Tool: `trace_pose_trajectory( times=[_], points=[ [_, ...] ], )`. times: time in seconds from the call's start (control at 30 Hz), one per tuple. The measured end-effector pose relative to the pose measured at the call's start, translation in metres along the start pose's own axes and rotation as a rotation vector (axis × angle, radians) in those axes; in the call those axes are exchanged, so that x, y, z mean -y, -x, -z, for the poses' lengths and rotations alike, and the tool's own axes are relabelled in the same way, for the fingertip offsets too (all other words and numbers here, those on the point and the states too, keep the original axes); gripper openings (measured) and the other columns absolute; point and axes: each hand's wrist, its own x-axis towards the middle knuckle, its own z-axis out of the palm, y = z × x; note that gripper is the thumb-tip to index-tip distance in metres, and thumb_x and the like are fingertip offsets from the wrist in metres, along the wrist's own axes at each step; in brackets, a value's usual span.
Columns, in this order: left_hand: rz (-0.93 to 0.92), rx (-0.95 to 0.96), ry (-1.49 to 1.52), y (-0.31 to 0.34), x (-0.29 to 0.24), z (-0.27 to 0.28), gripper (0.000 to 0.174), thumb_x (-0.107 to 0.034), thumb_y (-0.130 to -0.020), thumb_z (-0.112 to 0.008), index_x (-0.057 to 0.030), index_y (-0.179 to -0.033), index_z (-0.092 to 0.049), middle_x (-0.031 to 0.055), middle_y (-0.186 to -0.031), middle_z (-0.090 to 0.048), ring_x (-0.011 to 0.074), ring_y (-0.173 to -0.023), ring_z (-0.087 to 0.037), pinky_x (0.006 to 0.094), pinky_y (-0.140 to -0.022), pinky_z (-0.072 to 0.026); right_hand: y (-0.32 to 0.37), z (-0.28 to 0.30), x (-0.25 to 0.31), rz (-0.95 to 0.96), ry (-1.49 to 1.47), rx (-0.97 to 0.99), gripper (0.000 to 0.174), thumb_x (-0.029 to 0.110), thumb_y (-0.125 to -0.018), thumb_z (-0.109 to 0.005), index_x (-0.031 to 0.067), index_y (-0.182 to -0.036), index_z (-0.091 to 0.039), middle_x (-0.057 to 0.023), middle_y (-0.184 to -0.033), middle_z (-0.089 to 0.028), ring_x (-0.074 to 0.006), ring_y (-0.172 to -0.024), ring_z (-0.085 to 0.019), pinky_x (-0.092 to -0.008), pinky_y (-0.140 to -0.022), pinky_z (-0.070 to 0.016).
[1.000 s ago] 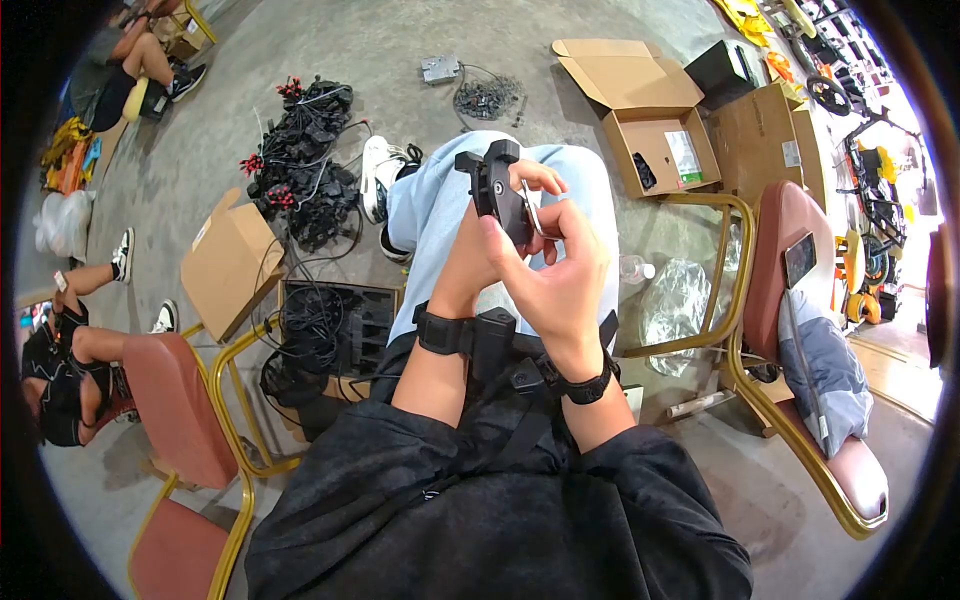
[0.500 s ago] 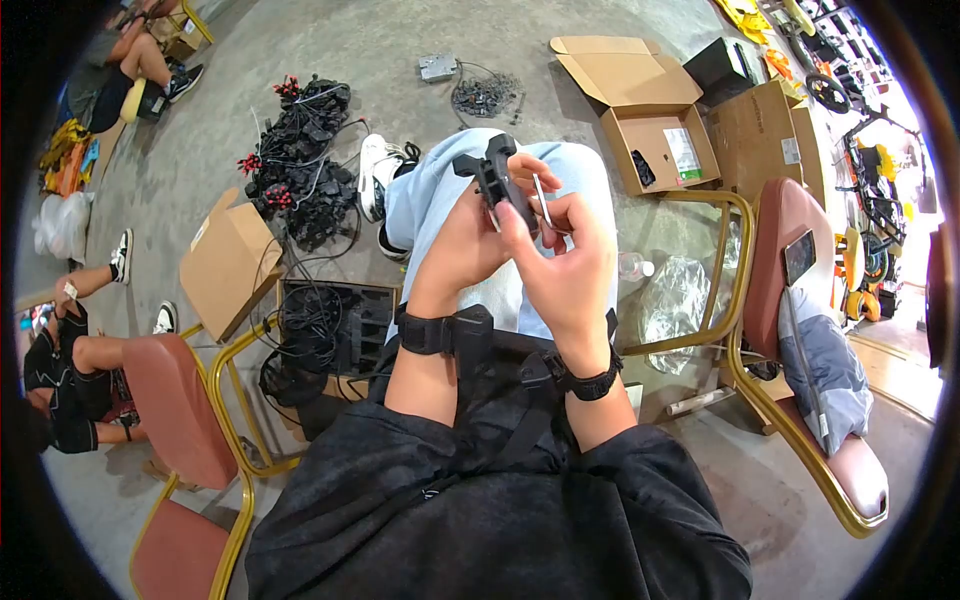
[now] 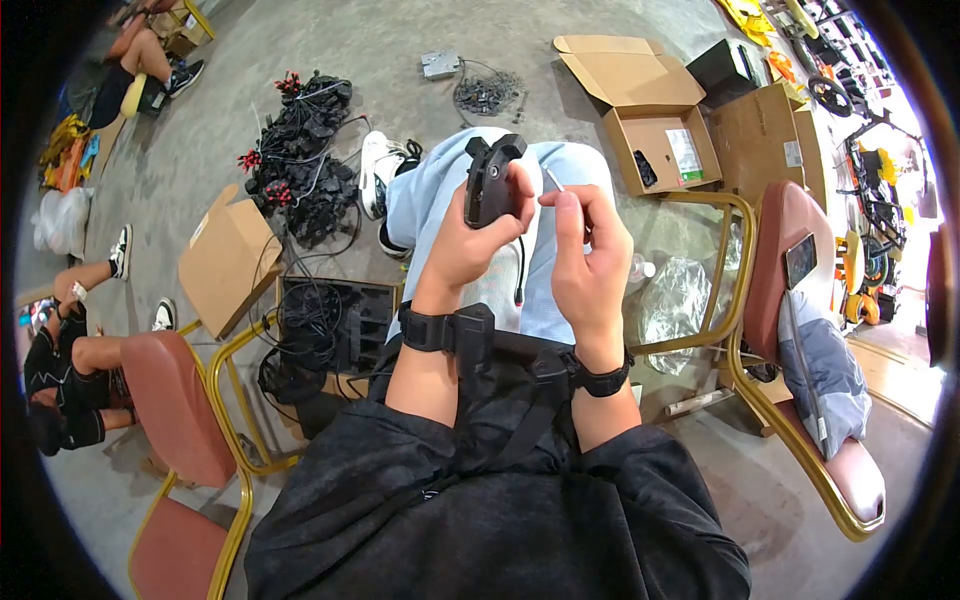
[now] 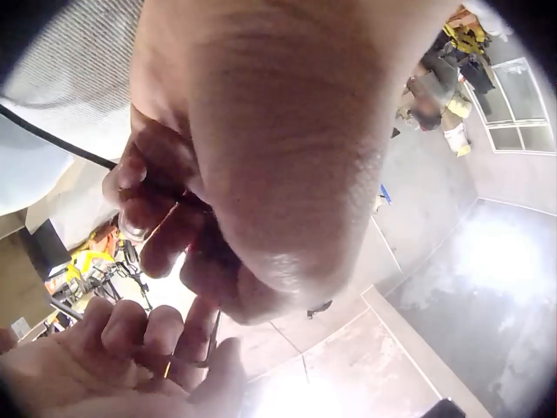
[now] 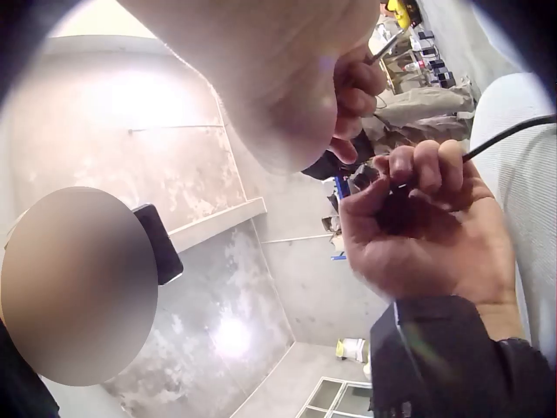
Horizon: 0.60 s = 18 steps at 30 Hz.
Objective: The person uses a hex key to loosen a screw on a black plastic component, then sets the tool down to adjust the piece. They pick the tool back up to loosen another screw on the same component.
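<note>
My left hand (image 3: 468,245) grips a black plastic device (image 3: 486,192) with a round screw on its side and two prongs on top. A thin black cable (image 3: 521,270) hangs below this hand, and in the right wrist view the cable (image 5: 513,131) runs out from its curled fingers. Just to the right, my right hand (image 3: 597,262) pinches a thin silver metal rod (image 3: 553,180) between thumb and index finger, apart from the device. In the left wrist view the rod's narrow tip (image 4: 214,328) shows by the fingers. Both hands are above my lap.
Bundled black cables (image 3: 305,170) lie on the floor ahead, near a grey metal box (image 3: 439,65). An open carton (image 3: 660,150) stands ahead right. Chairs flank me: a left one (image 3: 180,400) and a right one (image 3: 775,240) bearing a phone (image 3: 799,260). Other people sit at left.
The right hand has drawn back to the right, taking the metal rod away from the device. The left hand has turned the device more upright, and the hanging cable now shows.
</note>
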Motion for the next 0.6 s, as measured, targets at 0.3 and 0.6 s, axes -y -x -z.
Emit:
trace_pose_trajectory(
  times=[0.3,0.6],
  points=[
    [0.060,-0.055,0.031,0.009,-0.003,0.001,0.029,-0.002,-0.073,-0.058,0.0012,-0.102,-0.057,0.0022,-0.083,-0.058,0.0096,-0.075,-0.053,0.0228,-0.067,-0.0422,-0.003,0.000,0.000,0.136,0.007,0.136,0.010,0.005,-0.096,-0.056,-0.0022,-0.095,-0.064,-0.0120,-0.081,-0.063,-0.0228,-0.069,-0.063,-0.0302,-0.061,-0.0479],
    [0.139,-0.118,-0.024,0.015,0.002,0.013,0.028,-0.002,-0.074,-0.058,0.0017,-0.102,-0.059,0.0035,-0.088,-0.061,0.0105,-0.080,-0.056,0.0237,-0.071,-0.0445,-0.007,0.003,-0.005,0.269,0.161,0.149,0.016,0.003,-0.089,-0.063,0.0012,-0.104,-0.067,-0.0122,-0.079,-0.058,-0.0291,-0.071,-0.059,-0.0364,-0.063,-0.0464]
  ],
)
